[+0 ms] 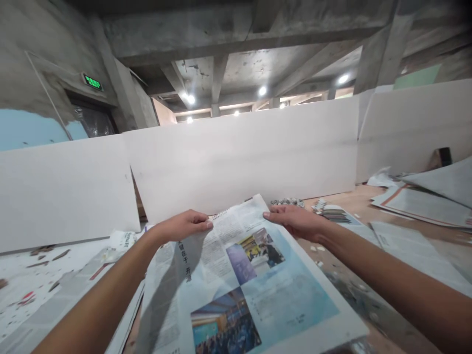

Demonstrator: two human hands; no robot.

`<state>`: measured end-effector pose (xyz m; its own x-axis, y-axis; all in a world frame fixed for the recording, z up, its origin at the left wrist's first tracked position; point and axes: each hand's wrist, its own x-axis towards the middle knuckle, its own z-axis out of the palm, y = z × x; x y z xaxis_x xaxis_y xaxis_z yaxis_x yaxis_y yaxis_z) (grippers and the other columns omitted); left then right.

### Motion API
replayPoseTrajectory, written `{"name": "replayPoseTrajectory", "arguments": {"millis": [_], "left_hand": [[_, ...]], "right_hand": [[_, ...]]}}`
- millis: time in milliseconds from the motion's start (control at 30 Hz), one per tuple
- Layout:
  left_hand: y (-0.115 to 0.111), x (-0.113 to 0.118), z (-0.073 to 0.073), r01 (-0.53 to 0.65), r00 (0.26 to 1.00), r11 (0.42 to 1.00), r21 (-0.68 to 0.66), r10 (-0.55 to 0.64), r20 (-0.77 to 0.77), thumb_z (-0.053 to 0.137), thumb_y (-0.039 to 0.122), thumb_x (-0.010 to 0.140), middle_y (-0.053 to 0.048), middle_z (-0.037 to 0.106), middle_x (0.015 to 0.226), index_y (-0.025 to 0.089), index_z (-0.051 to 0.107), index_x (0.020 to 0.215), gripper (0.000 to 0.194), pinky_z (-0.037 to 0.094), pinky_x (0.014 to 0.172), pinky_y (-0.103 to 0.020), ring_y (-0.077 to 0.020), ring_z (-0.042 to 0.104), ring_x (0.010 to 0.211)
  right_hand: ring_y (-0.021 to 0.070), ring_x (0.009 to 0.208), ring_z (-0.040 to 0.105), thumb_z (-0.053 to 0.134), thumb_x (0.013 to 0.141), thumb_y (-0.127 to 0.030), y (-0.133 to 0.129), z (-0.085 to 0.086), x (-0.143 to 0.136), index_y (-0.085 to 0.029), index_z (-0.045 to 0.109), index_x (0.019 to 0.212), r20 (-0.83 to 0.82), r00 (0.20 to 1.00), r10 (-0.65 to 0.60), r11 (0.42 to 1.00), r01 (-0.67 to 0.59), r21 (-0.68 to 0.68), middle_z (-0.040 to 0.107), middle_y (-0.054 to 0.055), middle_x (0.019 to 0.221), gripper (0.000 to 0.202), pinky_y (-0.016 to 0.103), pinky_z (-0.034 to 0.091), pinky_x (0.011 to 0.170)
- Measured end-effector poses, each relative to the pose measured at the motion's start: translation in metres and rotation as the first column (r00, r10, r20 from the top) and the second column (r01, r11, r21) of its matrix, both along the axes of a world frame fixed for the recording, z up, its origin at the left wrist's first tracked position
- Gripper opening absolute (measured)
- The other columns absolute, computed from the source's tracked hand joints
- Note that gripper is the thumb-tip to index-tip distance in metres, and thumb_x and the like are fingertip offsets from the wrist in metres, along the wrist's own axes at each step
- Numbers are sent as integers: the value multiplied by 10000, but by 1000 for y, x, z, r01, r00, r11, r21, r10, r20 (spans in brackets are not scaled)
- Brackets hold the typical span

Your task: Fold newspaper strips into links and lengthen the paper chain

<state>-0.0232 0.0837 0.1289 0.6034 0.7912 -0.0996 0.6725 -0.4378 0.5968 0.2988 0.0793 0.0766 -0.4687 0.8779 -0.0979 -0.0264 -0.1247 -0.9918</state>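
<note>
A printed newspaper sheet (206,260) with text and colour photos slopes up from the table in front of me. Its upper left edge is pinched between the thumb and fingers of my left hand (186,225). At its upper right corner, my right hand (293,220) grips the paper the same way, thumb on top. Both hands are closed on the sheet, and their fingertips underneath are partly hidden. A spiral binding edge shows just past the top of the paper, between the hands.
White boards (239,157) stand upright behind the table. More newspapers (424,204) lie at the right, near a beaded coil (287,202) and a stack of thin strips (335,214). Brown scraps and a white packet (123,239) are at the left. Small bits lie beside my right forearm.
</note>
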Motion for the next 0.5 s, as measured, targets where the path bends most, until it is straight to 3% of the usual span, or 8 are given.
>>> {"name": "replayPoseTrajectory", "arguments": {"millis": [167, 367, 500], "left_hand": [[-10, -5, 38, -66, 998, 990, 127, 68, -14, 578, 538, 838, 35, 446, 634, 191, 611, 750, 360, 307, 546, -238, -124, 404, 571], [-39, -4, 89, -117, 992, 971, 209, 122, -13, 629, 501, 822, -10, 637, 737, 189, 664, 854, 316, 376, 568, -230, -143, 553, 638], [-61, 0, 115, -121, 991, 960, 253, 130, -21, 640, 481, 820, -23, 685, 819, 196, 673, 936, 310, 416, 602, -226, -163, 615, 720]], "right_hand": [[217, 854, 706, 757, 798, -351, 5, 35, 0, -161, 682, 973, -28, 999, 21, 998, -19, 53, 748, 93, 971, 269, 308, 580, 747], [117, 675, 640, 756, 800, -424, -8, 57, -5, -176, 689, 921, -36, 996, -82, 971, 88, 221, 718, 26, 834, 283, 197, 505, 577], [154, 778, 656, 745, 792, -474, -22, 71, -5, -182, 691, 941, -79, 986, -144, 910, 164, 381, 722, 29, 903, 333, 249, 526, 689]]}}
